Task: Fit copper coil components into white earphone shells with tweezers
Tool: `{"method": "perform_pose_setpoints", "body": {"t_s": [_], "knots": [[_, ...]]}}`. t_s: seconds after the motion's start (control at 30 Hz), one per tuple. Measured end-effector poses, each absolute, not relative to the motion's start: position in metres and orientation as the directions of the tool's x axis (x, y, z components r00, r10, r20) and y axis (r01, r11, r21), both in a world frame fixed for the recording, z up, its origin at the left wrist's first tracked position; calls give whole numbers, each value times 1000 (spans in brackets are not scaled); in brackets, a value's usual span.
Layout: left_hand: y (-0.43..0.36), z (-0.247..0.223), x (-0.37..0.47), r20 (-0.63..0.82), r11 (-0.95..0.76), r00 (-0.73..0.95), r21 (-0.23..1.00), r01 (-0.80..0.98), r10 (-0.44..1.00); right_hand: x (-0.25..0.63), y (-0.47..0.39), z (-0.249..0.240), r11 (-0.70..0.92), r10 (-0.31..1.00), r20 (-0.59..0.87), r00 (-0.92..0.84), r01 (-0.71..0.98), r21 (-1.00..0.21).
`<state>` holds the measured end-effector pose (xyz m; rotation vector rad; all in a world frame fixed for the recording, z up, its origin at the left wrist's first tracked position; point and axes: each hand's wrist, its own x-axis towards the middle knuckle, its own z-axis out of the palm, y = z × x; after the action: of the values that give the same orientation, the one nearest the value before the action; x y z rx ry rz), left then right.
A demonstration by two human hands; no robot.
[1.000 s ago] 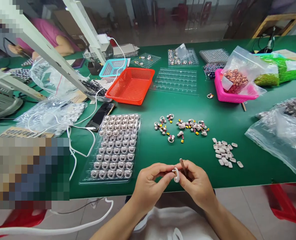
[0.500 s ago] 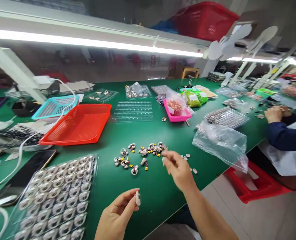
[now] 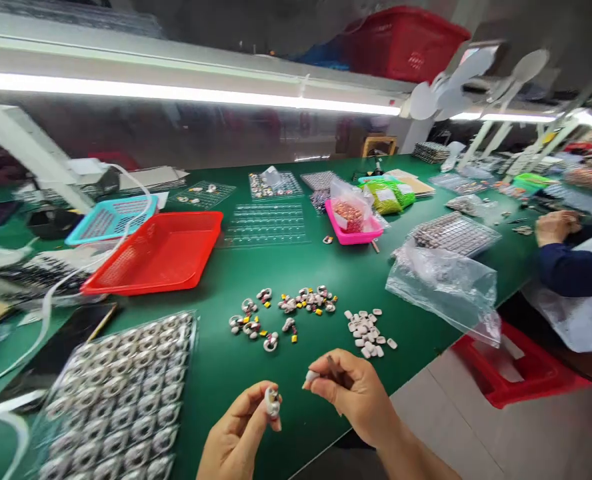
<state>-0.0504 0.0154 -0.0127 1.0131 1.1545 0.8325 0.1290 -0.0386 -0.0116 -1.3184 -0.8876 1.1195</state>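
My left hand point(image 3: 241, 427) is closed, pinching a small white casing point(image 3: 272, 403) upright between thumb and fingertips; a bit of yellowish and dark detail shows inside it. My right hand point(image 3: 353, 393) is closed too, a short gap away, with a small white cap point(image 3: 312, 377) between thumb and fingertip. A thin dark stick-like thing point(image 3: 333, 367) also shows among its fingers; its kind is unclear. Beyond the right hand lies a pile of small white caps point(image 3: 366, 330). Left of that pile are several white ring-shaped parts point(image 3: 271, 342) with yellow and red bits.
A clear tray of ring-shaped parts point(image 3: 121, 393) lies at left, beside a dark phone point(image 3: 61, 340). Farther back are a red basket point(image 3: 171, 250), a pink basket point(image 3: 356, 235) and a plastic bag point(image 3: 441, 287). A co-worker's hand point(image 3: 551, 227) rests at right.
My right hand has come back from the ring-shaped parts toward my left hand, and a white cap now shows in its fingers. The cap pile is uncovered. The casing in my left hand has turned.
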Motion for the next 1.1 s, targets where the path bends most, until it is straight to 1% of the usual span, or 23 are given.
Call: {"method": "perform_pose_setpoints", "body": {"t_s": [0.1, 0.17, 0.23, 0.3, 0.4, 0.5, 0.57, 0.7, 0.8, 1.0, 1.1], "knots": [[8, -19, -55, -305, 333, 260, 940, -72, 916, 114, -46, -24, -132, 948, -178, 264, -180, -975], [5, -22, -57, -287, 329, 278, 937, -119, 917, 108, -46, -28, -138, 963, -173, 206, -176, -975], [1, -23, -59, -280, 330, 262, 928, -171, 924, 103, -46, -30, -99, 983, -120, 139, -143, -985], [-1, -23, -60, -281, 332, 248, 922, -198, 927, 98, -46, -30, -21, 994, -31, 109, -93, -995], [-4, -21, -62, -276, 320, 220, 927, -198, 936, 94, -45, -30, 91, 989, 93, 118, 15, -996], [-5, -21, -65, -272, 315, 217, 927, -203, 938, 92, -44, -32, 151, 973, 175, 148, 158, -976], [-6, -21, -67, -275, 324, 230, 922, -213, 934, 92, -44, -32, 193, 963, 225, 150, 203, -960], [-7, -21, -69, -284, 343, 252, 908, -239, 925, 92, -43, -33, 292, 942, 316, 116, 185, -938], [-7, -20, -69, -284, 349, 261, 903, -252, 923, 91, -42, -34, 337, 931, 354, 91, 157, -928], [-6, -18, -69, -296, 358, 249, 898, -257, 922, 93, -39, -35, 365, 919, 383, 89, 171, -915], [-6, -18, -69, -298, 362, 252, 894, -265, 921, 95, -40, -35, 342, 933, 353, 65, 134, -930]]}}
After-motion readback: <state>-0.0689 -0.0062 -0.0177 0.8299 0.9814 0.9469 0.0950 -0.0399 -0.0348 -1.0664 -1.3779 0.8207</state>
